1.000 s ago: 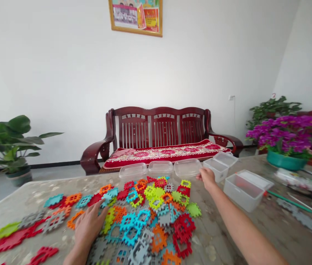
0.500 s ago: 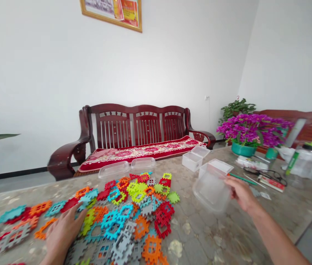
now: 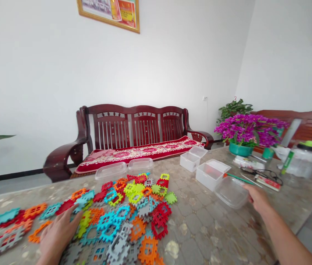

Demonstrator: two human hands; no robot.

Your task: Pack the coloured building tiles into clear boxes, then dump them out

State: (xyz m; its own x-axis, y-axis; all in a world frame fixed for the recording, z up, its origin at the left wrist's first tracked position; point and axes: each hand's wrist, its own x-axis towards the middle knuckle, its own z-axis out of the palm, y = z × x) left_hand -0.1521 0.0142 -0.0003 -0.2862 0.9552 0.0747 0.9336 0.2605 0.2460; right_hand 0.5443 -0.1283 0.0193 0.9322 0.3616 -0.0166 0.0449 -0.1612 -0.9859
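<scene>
My right hand (image 3: 257, 198) pinches the right edge of a clear plastic container (image 3: 231, 192), which is low over the table or on it, just in front of a white open-lidded box (image 3: 208, 175). On the left, my left hand (image 3: 58, 230) lies with fingers apart on the heap of toothed plastic building pieces (image 3: 109, 222), touching a lime green piece (image 3: 84, 223) and a blue one (image 3: 85, 198). The pieces are flat, in orange, red, blue, green and grey, many with window cut-outs. Nothing shows gripped in the left hand.
Two clear containers (image 3: 141, 164) stand behind the heap. A second small box (image 3: 190, 161) has its lid raised. Toward the right are glasses (image 3: 263, 173), a green pencil (image 3: 241, 179), a jug (image 3: 302, 160) and purple flowers in a teal pot (image 3: 241, 149). A wooden bench (image 3: 142, 129) stands beyond the table.
My right hand has moved the clear container to the right and lower, away from the heap, uncovering the white box behind it. The left hand stays on the pieces. The view has shifted slightly.
</scene>
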